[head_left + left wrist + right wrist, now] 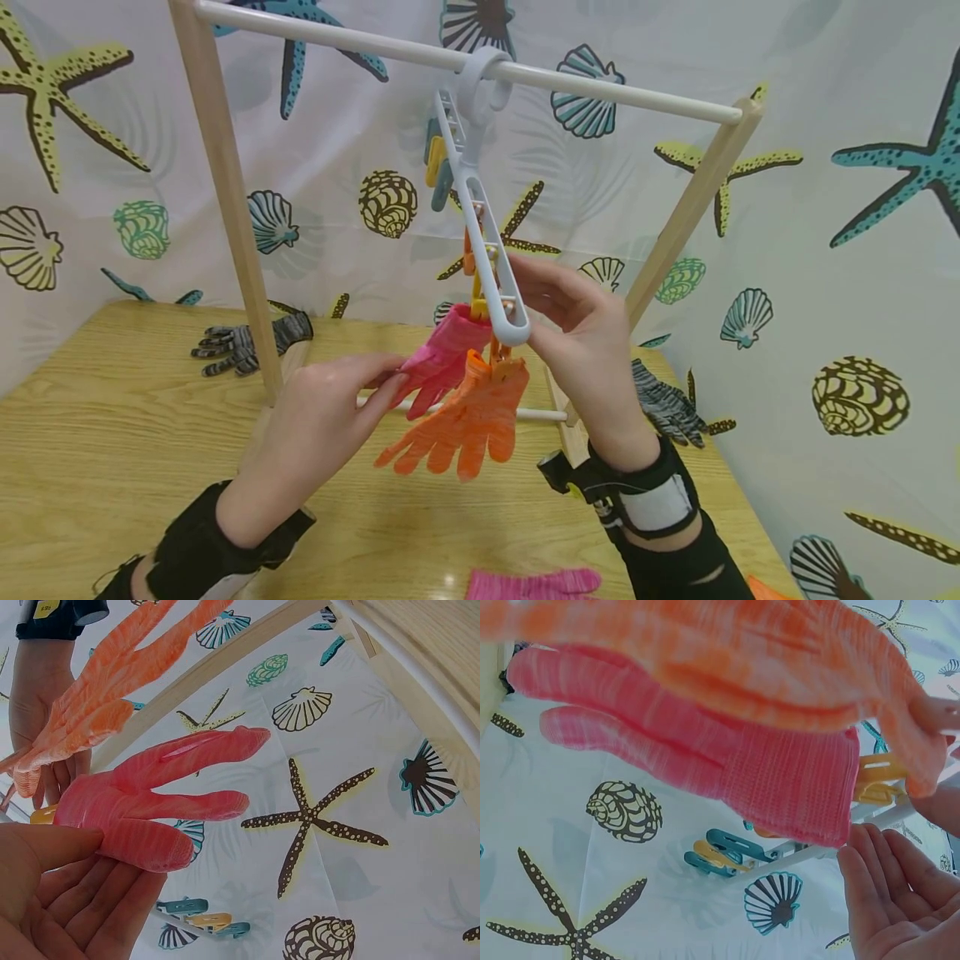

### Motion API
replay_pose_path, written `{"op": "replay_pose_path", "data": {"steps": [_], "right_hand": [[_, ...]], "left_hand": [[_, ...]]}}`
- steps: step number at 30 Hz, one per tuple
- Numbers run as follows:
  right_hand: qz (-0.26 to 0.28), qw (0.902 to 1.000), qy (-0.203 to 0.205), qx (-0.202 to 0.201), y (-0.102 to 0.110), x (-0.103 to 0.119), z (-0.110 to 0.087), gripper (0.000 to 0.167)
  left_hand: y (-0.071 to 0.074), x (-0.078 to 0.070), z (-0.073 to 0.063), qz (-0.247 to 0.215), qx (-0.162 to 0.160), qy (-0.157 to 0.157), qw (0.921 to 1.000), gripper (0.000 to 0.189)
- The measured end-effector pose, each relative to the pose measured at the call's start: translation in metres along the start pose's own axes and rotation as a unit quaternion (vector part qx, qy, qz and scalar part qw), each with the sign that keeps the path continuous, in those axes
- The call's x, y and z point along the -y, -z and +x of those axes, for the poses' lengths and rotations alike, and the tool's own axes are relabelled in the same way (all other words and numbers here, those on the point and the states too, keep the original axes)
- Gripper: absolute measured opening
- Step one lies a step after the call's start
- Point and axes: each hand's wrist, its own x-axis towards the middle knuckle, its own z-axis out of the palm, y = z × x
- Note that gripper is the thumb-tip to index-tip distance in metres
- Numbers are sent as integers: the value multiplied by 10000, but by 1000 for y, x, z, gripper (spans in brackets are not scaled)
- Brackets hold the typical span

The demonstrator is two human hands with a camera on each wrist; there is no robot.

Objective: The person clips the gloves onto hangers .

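Okay, two gloves up on your one hanger point(512, 335): one pink glove point(442, 354), one orange glove point(480, 417), both dangling toward near end. Your left hand point(318, 412) has thumb and fingers pinched tight on pink glove. Your right hand point(588, 350) sits right by near end, fingers partly spread, can't tell if they grip anything. Three clips point(435, 162) bunched on far half. Desk point(127, 450): two grey-black gloves point(234, 348), one magenta glove point(536, 585).
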Motion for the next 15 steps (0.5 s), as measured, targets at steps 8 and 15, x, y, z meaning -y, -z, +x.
{"op": "replay_pose_path", "data": {"steps": [8,15], "right_hand": [[-227,9995,-194,-120,3,-5,12,39],[-247,9991,-338,-117,4,-10,24,39]], "left_hand": [[-1,0,0,62,-39,-37,10000,18],[0,0,-1,53,-20,-20,10000,17]]}}
